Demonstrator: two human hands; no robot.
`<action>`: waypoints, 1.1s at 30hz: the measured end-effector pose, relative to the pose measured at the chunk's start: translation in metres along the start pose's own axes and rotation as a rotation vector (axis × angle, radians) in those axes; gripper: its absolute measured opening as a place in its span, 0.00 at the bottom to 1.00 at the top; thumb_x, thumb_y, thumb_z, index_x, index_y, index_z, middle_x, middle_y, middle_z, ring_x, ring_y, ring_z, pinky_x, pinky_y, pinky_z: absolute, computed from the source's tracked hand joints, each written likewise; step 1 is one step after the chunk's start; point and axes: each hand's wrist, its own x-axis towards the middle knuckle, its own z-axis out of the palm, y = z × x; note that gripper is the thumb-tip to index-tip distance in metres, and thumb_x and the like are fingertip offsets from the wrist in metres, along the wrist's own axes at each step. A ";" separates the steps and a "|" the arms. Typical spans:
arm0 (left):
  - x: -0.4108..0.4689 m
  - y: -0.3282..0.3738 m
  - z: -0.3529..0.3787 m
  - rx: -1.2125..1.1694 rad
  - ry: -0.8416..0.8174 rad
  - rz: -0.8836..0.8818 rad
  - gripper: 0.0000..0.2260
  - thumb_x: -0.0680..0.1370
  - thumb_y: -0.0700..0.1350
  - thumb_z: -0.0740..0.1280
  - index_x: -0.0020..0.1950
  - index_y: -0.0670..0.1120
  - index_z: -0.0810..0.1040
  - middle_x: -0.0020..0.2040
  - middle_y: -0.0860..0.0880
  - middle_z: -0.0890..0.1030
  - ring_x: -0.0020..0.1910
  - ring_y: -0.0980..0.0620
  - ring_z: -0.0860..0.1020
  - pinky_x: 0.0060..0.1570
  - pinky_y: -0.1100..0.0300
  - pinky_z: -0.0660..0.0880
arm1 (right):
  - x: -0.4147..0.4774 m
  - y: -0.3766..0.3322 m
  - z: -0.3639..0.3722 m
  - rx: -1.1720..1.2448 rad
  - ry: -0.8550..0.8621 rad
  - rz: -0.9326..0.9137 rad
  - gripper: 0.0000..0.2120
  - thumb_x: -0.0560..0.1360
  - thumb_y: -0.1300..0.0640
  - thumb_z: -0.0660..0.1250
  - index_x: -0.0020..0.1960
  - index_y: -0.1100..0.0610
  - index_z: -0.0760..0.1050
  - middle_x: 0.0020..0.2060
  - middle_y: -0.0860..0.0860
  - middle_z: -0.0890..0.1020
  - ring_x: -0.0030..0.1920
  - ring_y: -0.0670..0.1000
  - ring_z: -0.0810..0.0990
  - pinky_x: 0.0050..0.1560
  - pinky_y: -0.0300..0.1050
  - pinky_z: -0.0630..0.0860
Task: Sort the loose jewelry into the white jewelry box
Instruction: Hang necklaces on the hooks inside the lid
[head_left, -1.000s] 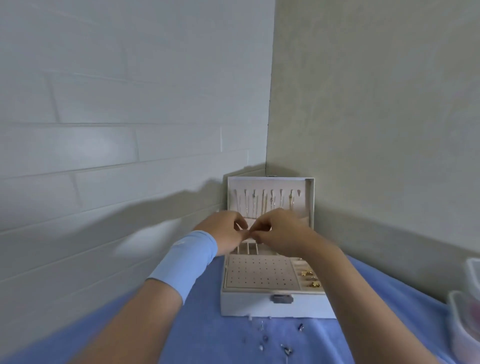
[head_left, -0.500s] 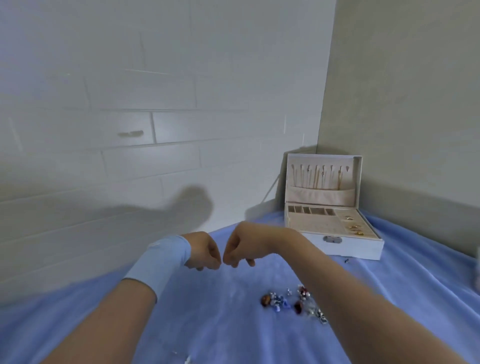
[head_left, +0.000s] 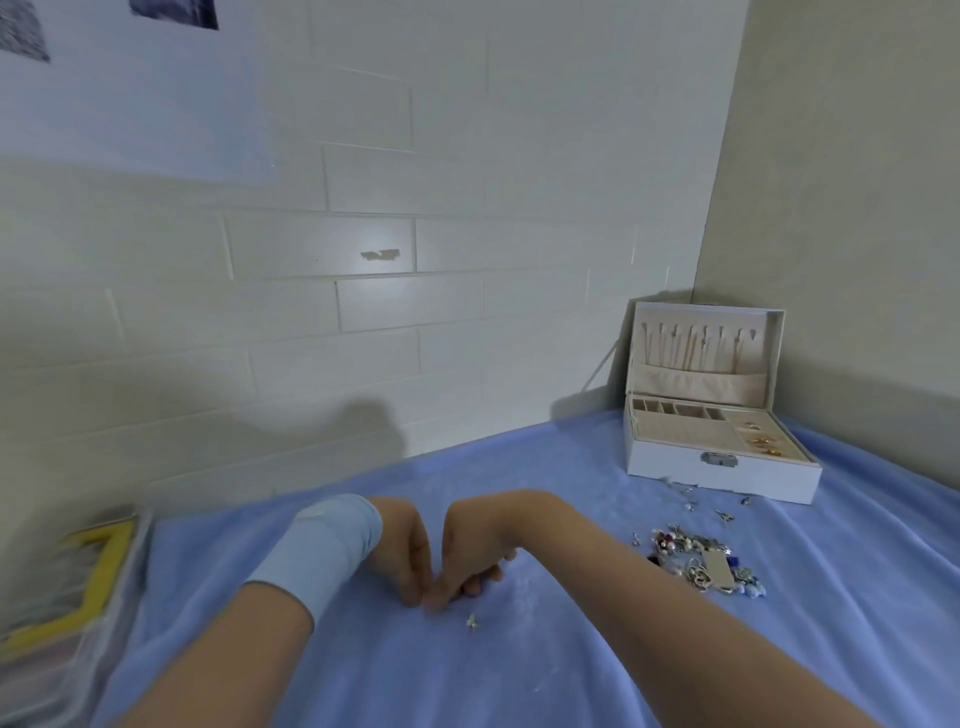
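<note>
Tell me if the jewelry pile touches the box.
Apart. The head view shows a strip of bare blue cloth between the pile and the box's front wall.

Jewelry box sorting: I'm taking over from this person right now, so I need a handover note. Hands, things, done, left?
Left hand and right hand: fingers curled, tips meeting low on the blue cloth; whether they pinch anything is not visible.
A small loose piece lies on the cloth beside them.
Done: the white jewelry box stands open by the corner, a few gold pieces in its right-side compartments.
To do: the loose pile and the strays in front of the box.
</note>
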 end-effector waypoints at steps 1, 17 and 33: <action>-0.001 0.001 0.002 -0.003 0.030 -0.009 0.11 0.72 0.51 0.75 0.54 0.55 0.85 0.45 0.58 0.80 0.45 0.58 0.76 0.47 0.64 0.72 | 0.000 -0.002 0.002 -0.017 0.007 0.004 0.16 0.70 0.40 0.75 0.35 0.52 0.80 0.28 0.43 0.81 0.34 0.49 0.78 0.39 0.43 0.73; 0.014 0.062 -0.037 -0.655 0.278 0.249 0.05 0.81 0.47 0.64 0.49 0.47 0.78 0.38 0.49 0.74 0.30 0.53 0.73 0.41 0.58 0.81 | -0.076 0.085 -0.026 0.737 0.352 -0.056 0.10 0.80 0.54 0.62 0.50 0.56 0.81 0.49 0.51 0.87 0.48 0.51 0.85 0.57 0.50 0.80; 0.100 0.150 -0.111 -0.424 0.353 0.345 0.09 0.79 0.47 0.64 0.50 0.44 0.80 0.42 0.48 0.82 0.32 0.53 0.76 0.38 0.60 0.72 | -0.097 0.221 -0.054 1.327 0.704 -0.108 0.12 0.79 0.60 0.55 0.39 0.60 0.70 0.30 0.57 0.76 0.33 0.58 0.78 0.42 0.49 0.77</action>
